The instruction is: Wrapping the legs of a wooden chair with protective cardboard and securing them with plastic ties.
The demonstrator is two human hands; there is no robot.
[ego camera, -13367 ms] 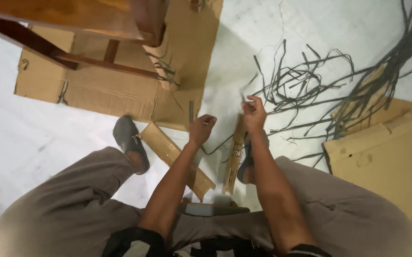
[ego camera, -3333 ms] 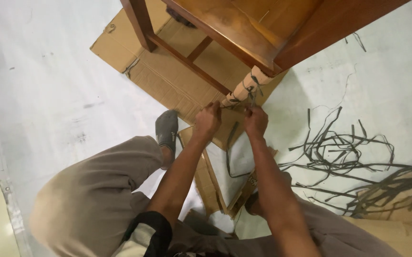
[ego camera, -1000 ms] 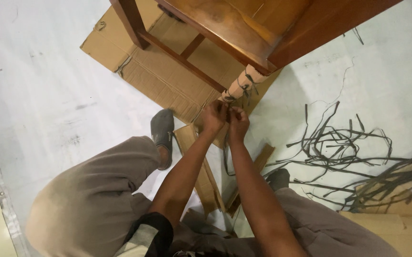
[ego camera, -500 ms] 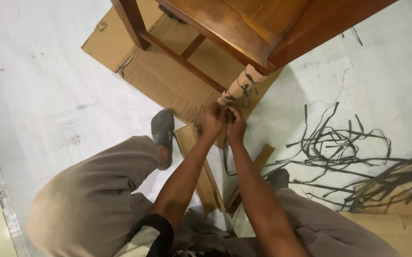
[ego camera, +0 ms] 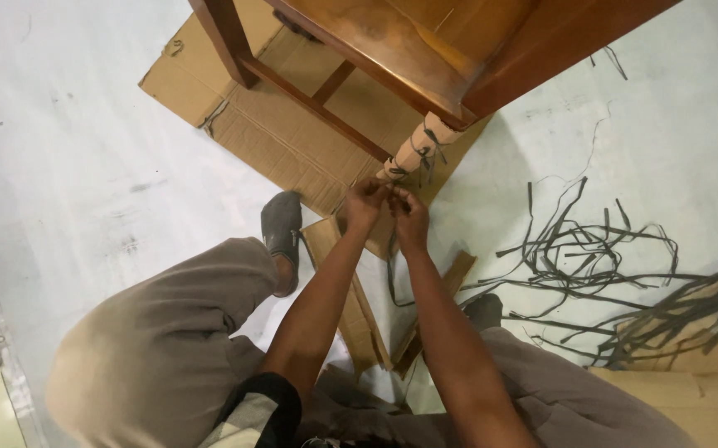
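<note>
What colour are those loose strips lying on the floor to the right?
The loose strips are dark grey, almost black, seen clearly against the pale floor in the head view.

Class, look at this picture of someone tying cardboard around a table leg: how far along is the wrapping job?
Done: the upper leg wrap is already bound with dark strap. In hand: the left hand and right hand meet at the wrap's lower end, apparently working a strap; the grip itself is hidden. Left: the far leg is bare, and loose straps and cardboard strips lie unused.
</note>
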